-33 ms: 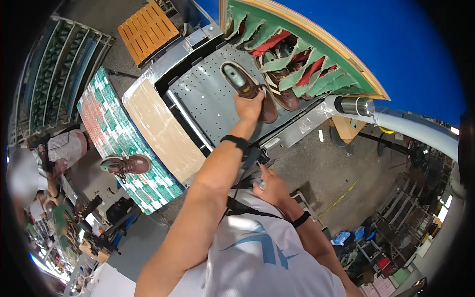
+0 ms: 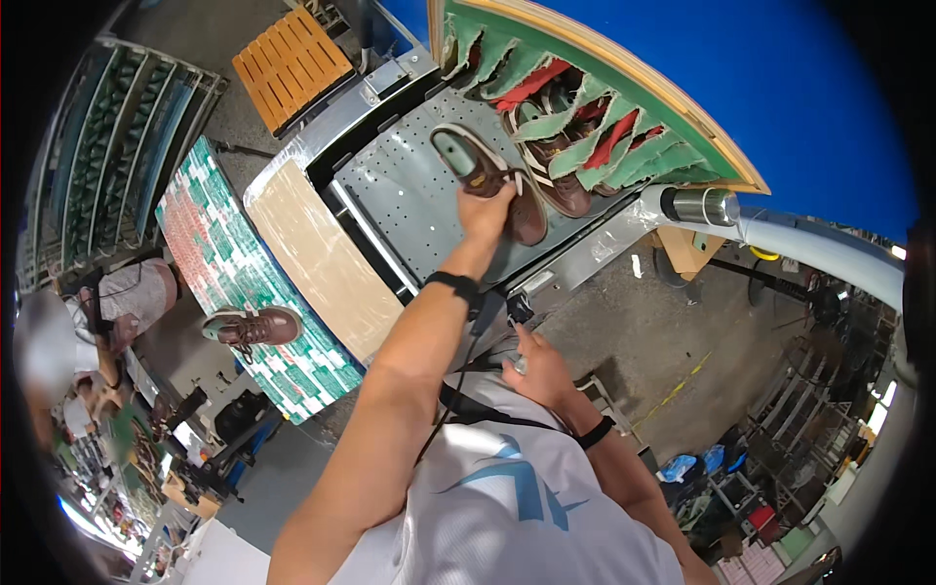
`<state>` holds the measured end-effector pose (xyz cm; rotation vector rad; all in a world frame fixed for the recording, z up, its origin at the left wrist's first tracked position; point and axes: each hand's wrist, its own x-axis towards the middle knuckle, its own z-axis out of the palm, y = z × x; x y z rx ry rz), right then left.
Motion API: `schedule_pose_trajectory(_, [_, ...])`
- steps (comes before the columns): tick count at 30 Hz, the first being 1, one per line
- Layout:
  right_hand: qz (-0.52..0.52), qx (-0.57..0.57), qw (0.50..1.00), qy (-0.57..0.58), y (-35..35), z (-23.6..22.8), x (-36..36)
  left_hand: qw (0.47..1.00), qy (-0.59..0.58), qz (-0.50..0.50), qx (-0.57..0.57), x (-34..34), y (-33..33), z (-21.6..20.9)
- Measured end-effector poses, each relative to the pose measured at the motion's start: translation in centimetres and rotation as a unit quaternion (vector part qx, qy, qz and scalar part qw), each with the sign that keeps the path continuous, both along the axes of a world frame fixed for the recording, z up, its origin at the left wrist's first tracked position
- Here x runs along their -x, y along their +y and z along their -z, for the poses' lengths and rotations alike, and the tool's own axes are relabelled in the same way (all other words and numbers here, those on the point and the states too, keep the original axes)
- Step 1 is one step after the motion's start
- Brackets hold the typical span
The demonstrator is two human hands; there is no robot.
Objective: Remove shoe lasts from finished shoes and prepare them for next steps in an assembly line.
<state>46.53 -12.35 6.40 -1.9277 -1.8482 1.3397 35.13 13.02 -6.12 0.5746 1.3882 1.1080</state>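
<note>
My left hand (image 2: 484, 210) is closed around the side of a brown sneaker (image 2: 529, 219) with a green last in its opening. This sneaker is on the grey perforated plate (image 2: 400, 175). Right beside it, another brown sneaker (image 2: 567, 197) with pale stripes lies partly under the frayed green strips (image 2: 634, 161). My right hand (image 2: 541, 370) is lower, by my waist, with its forefinger reaching toward a small black fitting (image 2: 520, 308) below the machine's front edge. Its other fingers are curled, and what they hold, if anything, is unclear.
A third brown sneaker (image 2: 255, 329) sits on the green-and-white taped board (image 2: 219, 229) at left, beside a tan panel (image 2: 322, 258). A slatted wooden stool (image 2: 292, 68) stands behind. Another person (image 2: 93, 331) is at far left. A metal cylinder (image 2: 704, 207) juts out at right.
The view has shifted very slightly. My left hand and the sneaker have moved a touch to the left; otherwise little differs.
</note>
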Motion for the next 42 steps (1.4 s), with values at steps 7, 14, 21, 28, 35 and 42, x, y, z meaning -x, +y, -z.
schedule_pose_trajectory(7, [-0.012, -0.015, 0.999, 0.045, 0.6, -1.8, 2.5, 0.987, -0.13, 0.045, 0.086, 19.1, -7.3, -5.8])
schedule_pose_trajectory(14, [-0.072, -0.081, 0.992, 0.067, 1.1, -1.1, 9.6, 0.946, 0.318, 0.052, 0.032, 28.4, -19.7, -7.5])
schedule_pose_trajectory(21, [-0.155, -0.092, 0.979, 0.098, 2.6, -2.9, 17.6, 0.882, 0.307, 0.348, 0.077, 36.3, -21.9, -9.2])
schedule_pose_trajectory(28, [-0.261, -0.203, 0.94, 0.087, 4.2, -4.2, 26.1, 0.816, 0.493, 0.288, 0.091, 46.9, -18.0, -9.6])
schedule_pose_trajectory(35, [-0.33, -0.277, 0.901, -0.051, 3.4, -3.1, 28.9, 0.954, 0.224, 0.2, 0.005, 40.0, -14.6, -8.5])
schedule_pose_trajectory(42, [-0.244, -0.14, 0.959, -0.017, 3.7, -4.3, 32.0, 0.959, 0.155, 0.213, 0.103, 38.2, -13.4, -11.1])
